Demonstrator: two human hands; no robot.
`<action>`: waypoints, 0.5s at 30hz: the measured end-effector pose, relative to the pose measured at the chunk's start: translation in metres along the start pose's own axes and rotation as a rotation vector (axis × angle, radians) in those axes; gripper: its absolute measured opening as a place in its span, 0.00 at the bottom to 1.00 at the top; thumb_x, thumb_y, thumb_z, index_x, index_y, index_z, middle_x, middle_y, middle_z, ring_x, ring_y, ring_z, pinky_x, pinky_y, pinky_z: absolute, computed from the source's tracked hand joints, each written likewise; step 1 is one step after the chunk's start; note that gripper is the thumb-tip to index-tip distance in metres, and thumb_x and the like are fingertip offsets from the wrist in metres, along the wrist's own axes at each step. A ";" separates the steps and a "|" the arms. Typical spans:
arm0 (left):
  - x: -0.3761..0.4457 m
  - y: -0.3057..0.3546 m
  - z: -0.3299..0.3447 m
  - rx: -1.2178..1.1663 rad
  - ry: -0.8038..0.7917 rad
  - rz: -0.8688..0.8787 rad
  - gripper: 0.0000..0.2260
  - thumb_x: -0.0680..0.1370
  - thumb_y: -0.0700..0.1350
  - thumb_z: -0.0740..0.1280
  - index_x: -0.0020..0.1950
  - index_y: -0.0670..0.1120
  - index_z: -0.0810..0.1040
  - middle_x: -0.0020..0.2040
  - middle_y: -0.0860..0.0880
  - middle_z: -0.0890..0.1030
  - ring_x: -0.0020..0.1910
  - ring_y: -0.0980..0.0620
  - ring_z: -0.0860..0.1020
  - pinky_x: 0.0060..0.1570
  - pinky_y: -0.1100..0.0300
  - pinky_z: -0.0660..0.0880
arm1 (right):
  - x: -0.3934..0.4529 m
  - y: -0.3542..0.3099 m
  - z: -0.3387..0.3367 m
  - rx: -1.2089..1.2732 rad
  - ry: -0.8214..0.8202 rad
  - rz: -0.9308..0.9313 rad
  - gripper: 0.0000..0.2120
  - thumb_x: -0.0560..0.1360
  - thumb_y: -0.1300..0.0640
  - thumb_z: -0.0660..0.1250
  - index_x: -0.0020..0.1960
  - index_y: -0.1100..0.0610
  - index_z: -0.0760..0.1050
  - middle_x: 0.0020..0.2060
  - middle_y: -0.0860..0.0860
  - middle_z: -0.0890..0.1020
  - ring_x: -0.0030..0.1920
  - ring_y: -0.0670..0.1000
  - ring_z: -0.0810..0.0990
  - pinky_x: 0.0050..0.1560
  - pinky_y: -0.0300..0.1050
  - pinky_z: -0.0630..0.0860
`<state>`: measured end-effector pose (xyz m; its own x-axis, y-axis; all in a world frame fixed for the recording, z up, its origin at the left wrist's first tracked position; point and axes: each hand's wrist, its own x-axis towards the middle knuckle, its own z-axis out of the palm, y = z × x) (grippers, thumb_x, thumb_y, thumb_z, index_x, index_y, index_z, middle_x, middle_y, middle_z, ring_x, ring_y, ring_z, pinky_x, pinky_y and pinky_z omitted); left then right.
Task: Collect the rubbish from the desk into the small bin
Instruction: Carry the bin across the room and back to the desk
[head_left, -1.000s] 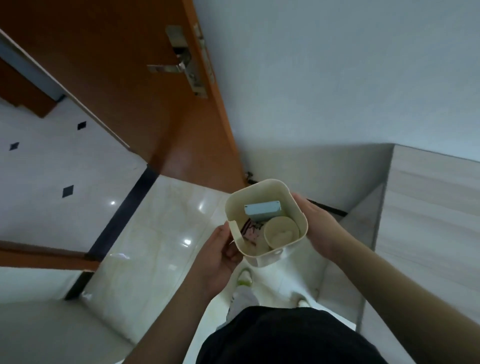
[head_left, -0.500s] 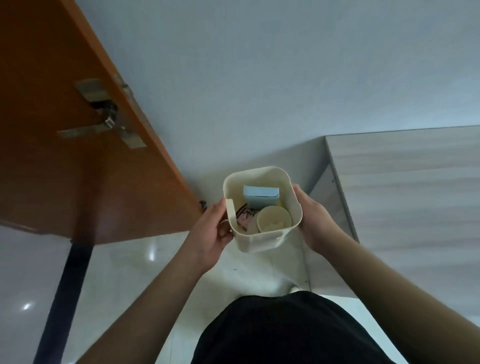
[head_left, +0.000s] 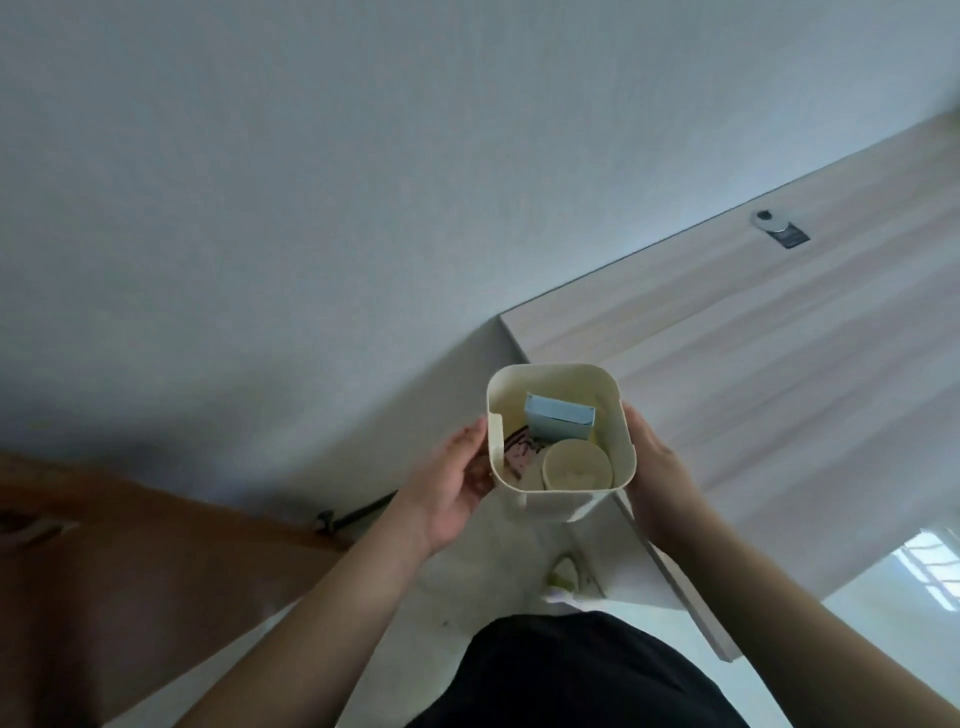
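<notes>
I hold a small cream bin (head_left: 563, 506) in front of me, above the floor and next to the left end of a pale wooden desk (head_left: 753, 364). My left hand (head_left: 447, 486) grips its left wall and my right hand (head_left: 657, 467) grips its right wall. Inside the bin lie a light blue box (head_left: 558, 423), a round cream cup (head_left: 576, 465) and a pinkish wrapper (head_left: 519, 452).
A small dark and silver object (head_left: 779, 228) lies far back on the desk. A grey-white wall fills the upper view. An orange-brown door (head_left: 130, 571) stands at lower left, with a black door stop (head_left: 353, 514) near the wall. Glossy floor shows at lower right.
The view has swung to the right: the door has slid to the lower left and more of the desk top has come into view. Both hands keep hold of the bin.
</notes>
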<state>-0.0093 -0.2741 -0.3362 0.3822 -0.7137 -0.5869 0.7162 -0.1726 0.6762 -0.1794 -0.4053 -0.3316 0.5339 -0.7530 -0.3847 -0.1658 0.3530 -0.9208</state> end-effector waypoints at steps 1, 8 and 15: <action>0.012 0.004 0.009 0.020 0.000 -0.015 0.10 0.72 0.49 0.69 0.45 0.45 0.85 0.41 0.44 0.86 0.37 0.51 0.84 0.38 0.57 0.81 | 0.009 -0.003 -0.005 0.035 0.025 0.001 0.12 0.82 0.51 0.57 0.55 0.44 0.79 0.50 0.50 0.84 0.51 0.50 0.83 0.50 0.48 0.81; 0.087 0.035 0.065 0.137 -0.001 -0.075 0.19 0.70 0.51 0.70 0.55 0.40 0.79 0.45 0.41 0.80 0.41 0.46 0.76 0.47 0.50 0.74 | 0.066 -0.026 -0.040 0.155 0.100 0.016 0.15 0.81 0.44 0.55 0.60 0.45 0.77 0.57 0.48 0.82 0.57 0.50 0.80 0.58 0.52 0.77; 0.154 0.059 0.091 0.250 -0.084 -0.119 0.25 0.79 0.48 0.66 0.67 0.32 0.67 0.63 0.26 0.72 0.55 0.37 0.73 0.64 0.38 0.69 | 0.099 -0.040 -0.056 0.202 0.133 0.071 0.14 0.81 0.42 0.53 0.59 0.38 0.76 0.56 0.41 0.81 0.57 0.42 0.78 0.52 0.46 0.75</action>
<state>0.0382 -0.4559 -0.3464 0.2470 -0.7304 -0.6368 0.5831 -0.4128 0.6997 -0.1661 -0.5248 -0.3362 0.4104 -0.7844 -0.4651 -0.0228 0.5010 -0.8651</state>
